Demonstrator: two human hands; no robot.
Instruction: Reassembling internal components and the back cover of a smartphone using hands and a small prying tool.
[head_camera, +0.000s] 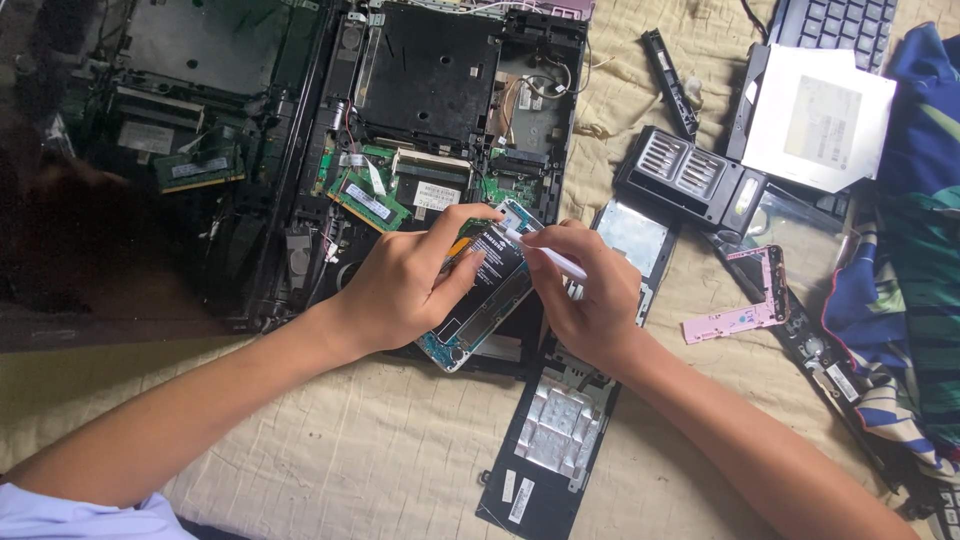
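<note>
While left hand (400, 285) grips phone (480, 290), opened laptop (440, 110) crowds upper edge.

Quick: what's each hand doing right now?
Left hand: closed on the opened phone.
Right hand: closed on a white tool, tip at the phone.

Two bare forearms enter from the lower edge. The left hand (400, 285) and right hand (590, 300) carry no gloves, rings, or watch. A pale lavender sleeve (70, 515) shows well behind the left hand, at the upper arm.
</note>
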